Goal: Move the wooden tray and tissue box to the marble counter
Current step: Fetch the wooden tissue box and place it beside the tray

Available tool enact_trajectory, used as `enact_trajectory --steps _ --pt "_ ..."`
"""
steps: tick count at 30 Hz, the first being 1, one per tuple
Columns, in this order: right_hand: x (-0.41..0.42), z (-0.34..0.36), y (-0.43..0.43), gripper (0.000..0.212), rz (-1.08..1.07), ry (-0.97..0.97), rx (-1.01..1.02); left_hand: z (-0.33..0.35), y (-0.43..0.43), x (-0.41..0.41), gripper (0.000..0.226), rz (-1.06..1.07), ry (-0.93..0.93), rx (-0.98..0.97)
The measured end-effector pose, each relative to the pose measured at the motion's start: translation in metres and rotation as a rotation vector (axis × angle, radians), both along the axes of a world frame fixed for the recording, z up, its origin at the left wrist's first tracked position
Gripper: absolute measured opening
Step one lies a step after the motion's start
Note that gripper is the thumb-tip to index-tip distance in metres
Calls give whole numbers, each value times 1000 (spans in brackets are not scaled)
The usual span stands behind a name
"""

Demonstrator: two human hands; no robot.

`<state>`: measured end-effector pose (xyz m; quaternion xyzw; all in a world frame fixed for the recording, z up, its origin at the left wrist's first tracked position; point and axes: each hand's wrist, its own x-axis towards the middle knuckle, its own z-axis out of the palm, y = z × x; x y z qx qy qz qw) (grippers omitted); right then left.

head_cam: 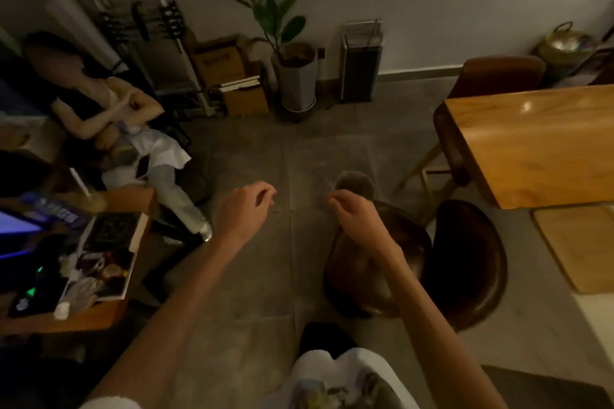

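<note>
Hovering empty, fingers loosely curled: left hand [244,206], right hand [354,212]. Tray [578,247] flat on counter [548,335] at four o'clock, long axis running toward five; nearer right hand. Tissue box not in view.

The wooden tray [579,247] runs off the right edge; the right hand [357,211] hides part of a dark chair [375,276].

- Cardboard box [217,60] by the wall carries dark printed lettering, too blurred to read
- Blue-labelled bottle [54,209] on the left desk shows pale marks, also unreadable
- No other text, number or sign can be made out
</note>
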<state>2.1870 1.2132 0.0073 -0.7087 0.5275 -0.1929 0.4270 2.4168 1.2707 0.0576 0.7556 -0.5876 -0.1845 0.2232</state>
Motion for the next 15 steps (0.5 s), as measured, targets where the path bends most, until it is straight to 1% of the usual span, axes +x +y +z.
enact_trajectory --steps 3,5,8,10,13,15 --pt "40 -10 -44 37 -31 46 -3 -11 -49 46 20 -54 8 29" --pt "61 -14 -81 44 -69 117 -25 -21 -92 70 22 -107 1 37" --pt "99 -24 -147 47 -123 192 -35 -37 -167 109 24 -177 -1 88" --pt "119 -29 -186 45 -155 198 1 -44 -212 133 24 -205 -7 136" --pt "144 -31 -250 43 -240 147 81 -43 -291 168 24 -250 -22 140" --pt "155 -30 -287 43 -311 120 78 -37 -344 185 25 -276 -40 137"
